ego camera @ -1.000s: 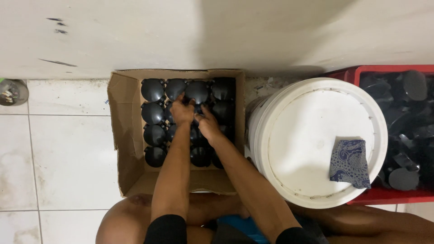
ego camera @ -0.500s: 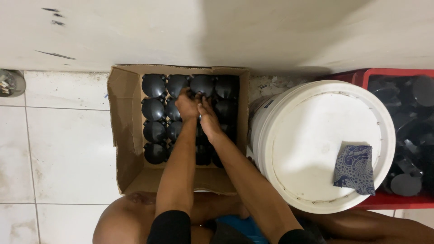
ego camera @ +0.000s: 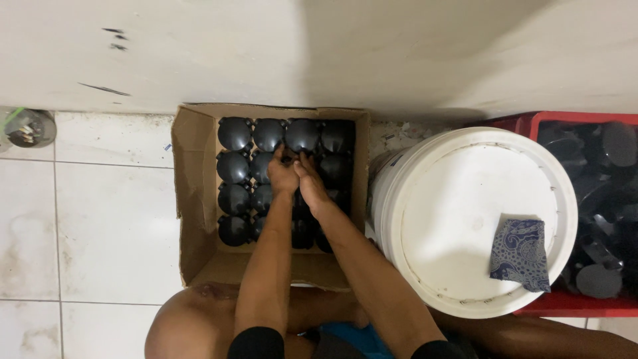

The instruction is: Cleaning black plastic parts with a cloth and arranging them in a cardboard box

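An open cardboard box (ego camera: 197,199) stands on the tiled floor against the wall. Several round black plastic pieces (ego camera: 234,133) fill it in rows. My left hand (ego camera: 282,174) and my right hand (ego camera: 310,178) are side by side inside the box, fingers curled down on a black piece (ego camera: 292,158) near the middle of the second row. The pieces under my forearms are mostly hidden.
A big white bucket with a lid (ego camera: 465,219) stands to the right of the box, a blue patterned cloth (ego camera: 520,254) lying on it. A red crate (ego camera: 585,302) of black pieces is at far right. A small round container (ego camera: 28,127) sits at far left. My knees are below.
Both hands stay in the box and have come closer together on the same black piece. The camera view has shifted a little down and to the left.
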